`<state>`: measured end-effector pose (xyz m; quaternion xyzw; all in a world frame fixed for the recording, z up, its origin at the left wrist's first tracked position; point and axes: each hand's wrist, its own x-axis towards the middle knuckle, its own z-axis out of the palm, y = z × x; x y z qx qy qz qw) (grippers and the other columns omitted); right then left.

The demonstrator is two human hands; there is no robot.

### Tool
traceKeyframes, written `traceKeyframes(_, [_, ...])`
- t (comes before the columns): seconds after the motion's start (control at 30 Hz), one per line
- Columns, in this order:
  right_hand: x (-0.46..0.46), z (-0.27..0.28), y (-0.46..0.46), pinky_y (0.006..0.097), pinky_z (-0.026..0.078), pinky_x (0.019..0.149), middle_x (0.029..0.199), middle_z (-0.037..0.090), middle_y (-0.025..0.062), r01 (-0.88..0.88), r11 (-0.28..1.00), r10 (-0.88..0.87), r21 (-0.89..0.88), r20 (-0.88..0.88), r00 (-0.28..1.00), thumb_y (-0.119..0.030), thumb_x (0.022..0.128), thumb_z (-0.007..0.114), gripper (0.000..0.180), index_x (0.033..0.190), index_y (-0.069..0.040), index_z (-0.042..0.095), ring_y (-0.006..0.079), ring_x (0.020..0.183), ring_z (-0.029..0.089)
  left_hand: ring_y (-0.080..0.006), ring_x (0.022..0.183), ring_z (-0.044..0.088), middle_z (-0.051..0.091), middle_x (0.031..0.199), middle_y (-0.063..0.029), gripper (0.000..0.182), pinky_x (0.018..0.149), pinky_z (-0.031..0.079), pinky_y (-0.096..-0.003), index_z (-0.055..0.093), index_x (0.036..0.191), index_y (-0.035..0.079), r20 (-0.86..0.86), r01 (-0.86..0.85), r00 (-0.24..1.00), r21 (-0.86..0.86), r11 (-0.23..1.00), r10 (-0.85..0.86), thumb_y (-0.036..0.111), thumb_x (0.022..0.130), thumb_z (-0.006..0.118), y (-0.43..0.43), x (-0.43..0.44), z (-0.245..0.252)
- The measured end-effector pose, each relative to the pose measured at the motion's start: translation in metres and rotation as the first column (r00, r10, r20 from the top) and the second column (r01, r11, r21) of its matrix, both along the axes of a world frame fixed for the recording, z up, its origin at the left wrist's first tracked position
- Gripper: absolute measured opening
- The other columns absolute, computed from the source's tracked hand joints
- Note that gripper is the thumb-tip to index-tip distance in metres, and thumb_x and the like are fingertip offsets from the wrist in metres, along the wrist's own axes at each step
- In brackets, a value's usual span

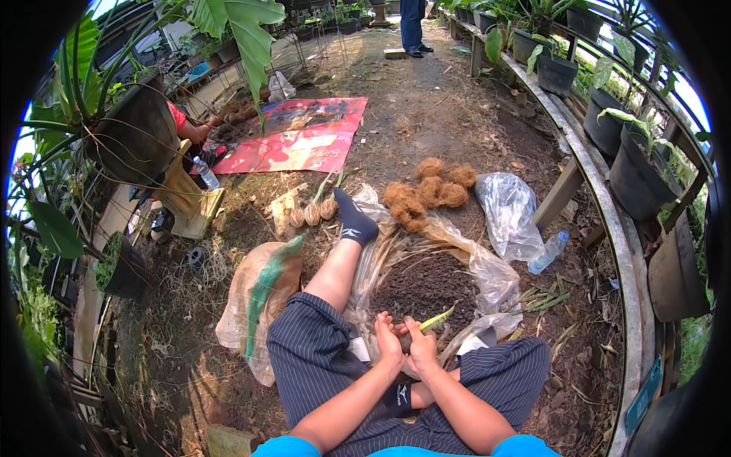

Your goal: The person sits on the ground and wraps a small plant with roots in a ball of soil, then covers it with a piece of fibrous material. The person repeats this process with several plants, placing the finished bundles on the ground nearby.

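Observation:
My left hand (389,341) and my right hand (421,346) are close together over the near edge of an opened clear plastic bag (495,281). A yellow-green leaf (438,317) sticks out from my right hand, pointing up and right. Something dark and brownish shows between my palms; its lower part is hidden by my fingers. My left fingers are curled towards it, but their hold is unclear. Dark crumbly soil (425,285) fills the bag before me. At the bag's far rim lie several brown fibre clumps (429,191), some shaped like hollow rings.
Left of my leg lies a pale sack with a green stripe (266,288). Several string-wrapped balls (312,213) sit near my foot. A plastic bag (508,214) and bottle (548,252) lie right, beside a plant bench (614,240). Another person's arm (197,132) reaches by a red sheet (302,145).

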<state>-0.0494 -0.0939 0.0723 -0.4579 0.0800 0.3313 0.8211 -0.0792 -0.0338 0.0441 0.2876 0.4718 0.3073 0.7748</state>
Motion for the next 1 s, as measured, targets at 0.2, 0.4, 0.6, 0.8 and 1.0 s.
traceKeyframes(0.2, [0.034, 0.002, -0.007, 0.0298, 0.048, 0.054, 0.065, 0.057, 0.0027, 0.010, 0.999, -0.009, -0.050, 0.027, 1.000, -0.010, 0.096, 0.064, 0.021, 0.076, -0.004, 0.063, 0.0133, 0.058, 0.056, -0.0175, 0.103, 0.058, 0.059, 0.123, -0.0095, 0.058, 0.090, 0.044, -0.0326, 0.049, 0.136, 0.010, 0.165, 0.080, 0.985, -0.195, 0.978, -0.048, 0.058, 0.105, 0.040, -0.013, 0.005, 0.000])
traceKeyframes(0.4, [0.048, 0.005, -0.016, 0.0336, 0.053, 0.055, 0.071, 0.062, 0.0085, -0.075, 0.991, 0.055, -0.107, -0.180, 0.982, -0.022, 0.099, 0.061, 0.024, 0.082, -0.005, 0.061, 0.0206, 0.059, 0.061, -0.0149, 0.106, 0.060, 0.064, 0.118, -0.0058, 0.058, 0.083, 0.044, -0.0295, 0.052, 0.132, 0.008, 0.247, 0.308, 0.937, -0.258, 0.916, -0.246, 0.058, 0.106, 0.036, -0.004, 0.002, -0.002])
traceKeyframes(0.6, [0.058, 0.008, -0.023, 0.0397, 0.059, 0.075, 0.100, 0.071, 0.0111, -0.250, 0.950, 0.285, 0.184, -0.195, 0.938, -0.035, 0.101, 0.057, 0.035, 0.119, -0.006, 0.061, 0.0248, 0.086, 0.069, -0.0139, 0.088, 0.060, 0.065, 0.101, -0.0007, 0.051, 0.078, 0.049, -0.0322, 0.060, 0.118, 0.009, 0.353, 0.319, 0.908, -0.237, 0.918, -0.225, 0.052, 0.108, 0.035, 0.006, 0.008, -0.003])
traceKeyframes(0.8, [0.059, 0.031, -0.030, 0.0349, 0.057, 0.067, 0.098, 0.070, 0.0064, -0.160, 0.900, 0.261, 0.406, -0.207, 0.943, -0.033, 0.097, 0.066, 0.034, 0.118, -0.006, 0.061, 0.0194, 0.078, 0.069, -0.0120, 0.076, 0.058, 0.065, 0.095, 0.0000, 0.053, 0.070, 0.047, -0.0273, 0.060, 0.122, 0.008, 0.462, 0.419, 0.852, -0.320, 0.850, -0.246, 0.055, 0.106, 0.042, 0.009, 0.004, -0.008])
traceKeyframes(1.0, [0.063, 0.049, -0.036, 0.0233, 0.042, 0.045, 0.071, 0.058, -0.0011, -0.131, 0.987, 0.135, 0.089, -0.033, 0.990, -0.021, 0.096, 0.072, 0.017, 0.093, -0.009, 0.060, 0.0098, 0.055, 0.057, -0.0120, 0.081, 0.056, 0.062, 0.095, 0.0016, 0.056, 0.079, 0.047, -0.0313, 0.057, 0.131, 0.006, 0.460, 0.571, 0.791, -0.318, 0.757, -0.404, 0.054, 0.103, 0.049, -0.006, 0.008, -0.005])
